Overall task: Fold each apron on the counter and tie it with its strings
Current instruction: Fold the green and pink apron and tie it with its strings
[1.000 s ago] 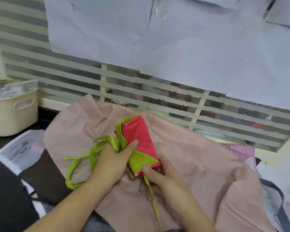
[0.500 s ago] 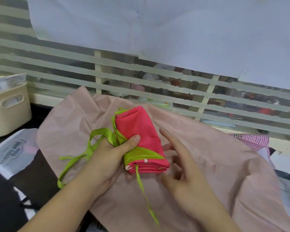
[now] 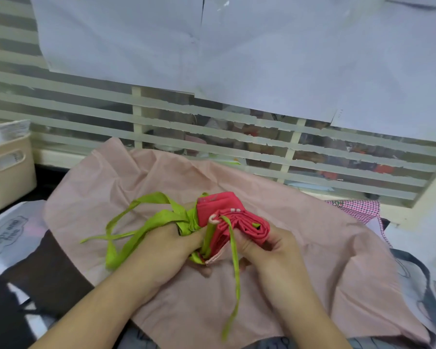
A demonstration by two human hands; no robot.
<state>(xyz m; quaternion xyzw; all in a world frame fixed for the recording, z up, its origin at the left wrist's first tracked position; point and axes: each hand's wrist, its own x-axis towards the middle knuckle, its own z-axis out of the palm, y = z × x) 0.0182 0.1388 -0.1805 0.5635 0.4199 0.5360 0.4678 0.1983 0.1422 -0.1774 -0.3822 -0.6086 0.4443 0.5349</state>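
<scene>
Folded red fabric apron (image 3: 233, 217) with lime-green trim, held as a thick bundle just above a spread, crumpled pale-pink cloth (image 3: 312, 248) that covers the counter. Left hand (image 3: 169, 245) grips the bundle's left end, its fingers curled around the gathered green trim and the base of the lime-green apron strings (image 3: 146, 220), which loop out to the left and lie on the pink cloth. Right hand (image 3: 269, 248) holds the bundle's right end, fingers curled under the stacked red folds and thumb on the near side; whether it also pinches the strap cannot be told. One narrow lime-green strap (image 3: 234, 268) passes over the bundle between the two hands and hangs down toward the viewer. A cream plastic basket (image 3: 8, 170) stands at far left, well apart from the bundle. A pink-and-white checked cloth (image 3: 355, 210) lies at right, beside the pink cloth's far edge. Behind the counter, a glass partition with frosted horizontal stripes (image 3: 212, 137), its upper part covered by white paper sheets (image 3: 237, 46)
</scene>
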